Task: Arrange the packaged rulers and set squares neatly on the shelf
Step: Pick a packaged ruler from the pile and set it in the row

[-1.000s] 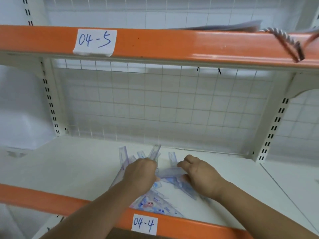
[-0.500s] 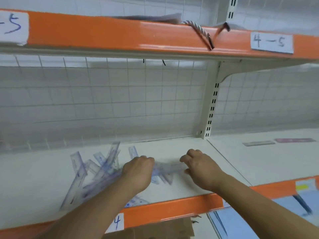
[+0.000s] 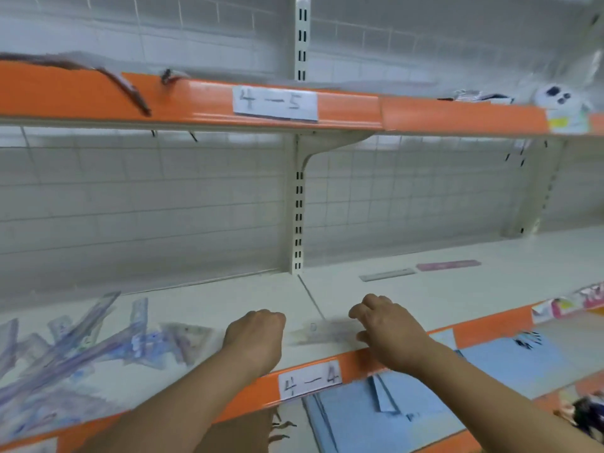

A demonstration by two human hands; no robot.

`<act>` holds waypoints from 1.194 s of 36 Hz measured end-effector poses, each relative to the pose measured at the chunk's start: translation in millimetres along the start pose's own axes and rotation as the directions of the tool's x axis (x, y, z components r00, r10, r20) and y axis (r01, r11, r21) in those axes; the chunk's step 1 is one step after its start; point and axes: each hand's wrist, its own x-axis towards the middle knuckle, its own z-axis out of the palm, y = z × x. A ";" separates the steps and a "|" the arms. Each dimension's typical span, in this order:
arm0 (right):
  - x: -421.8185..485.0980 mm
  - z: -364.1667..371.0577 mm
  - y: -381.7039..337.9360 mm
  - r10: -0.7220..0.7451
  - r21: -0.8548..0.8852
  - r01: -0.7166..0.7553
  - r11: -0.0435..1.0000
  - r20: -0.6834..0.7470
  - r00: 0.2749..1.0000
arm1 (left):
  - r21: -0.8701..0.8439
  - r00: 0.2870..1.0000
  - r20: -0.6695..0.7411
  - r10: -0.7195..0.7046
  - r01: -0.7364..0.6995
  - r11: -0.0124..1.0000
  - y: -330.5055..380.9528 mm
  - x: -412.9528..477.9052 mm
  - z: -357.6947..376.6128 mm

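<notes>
Gripping clear flat packet (image 3: pixel 322 331), left hand (image 3: pixel 256 335), right hand (image 3: pixel 389 331)

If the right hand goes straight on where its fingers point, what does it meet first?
Most likely the blurred clear package on the shelf, just left of the right hand; blur hides whether they already touch.

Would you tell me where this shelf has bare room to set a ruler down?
Bare: the right bay before the grey ruler and pink ruler; also the strip between pile and mesh. Crowded: the pile left of the left hand; a packet by the right hand.
</notes>
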 end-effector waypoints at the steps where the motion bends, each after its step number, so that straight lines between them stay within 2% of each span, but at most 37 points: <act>1: -5.8 0.5 14.5 0.007 0.001 -0.007 1.000 0.006 1.000 | -0.006 1.000 0.001 -0.001 0.001 1.000 14.2 2.4 1.4; 9: -44.2 4.5 118.8 0.019 0.027 -0.019 0.999 0.016 1.000 | -0.049 1.000 -0.004 -0.023 0.023 0.999 114.1 23.9 6.3; 17: -50.6 12.5 175.4 0.013 0.084 -0.014 0.996 0.020 1.000 | -0.031 1.000 -0.007 -0.019 0.019 0.999 171.8 45.1 2.0; 37: 42.0 43.5 232.3 -0.006 0.056 0.003 0.998 0.044 0.999 | 0.028 1.000 0.024 -0.012 0.011 1.000 182.3 162.8 16.7; 43: 75.6 50.8 238.3 -0.083 0.092 0.076 0.993 0.069 0.994 | 0.033 0.998 0.038 -0.053 0.052 0.998 177.4 184.3 21.5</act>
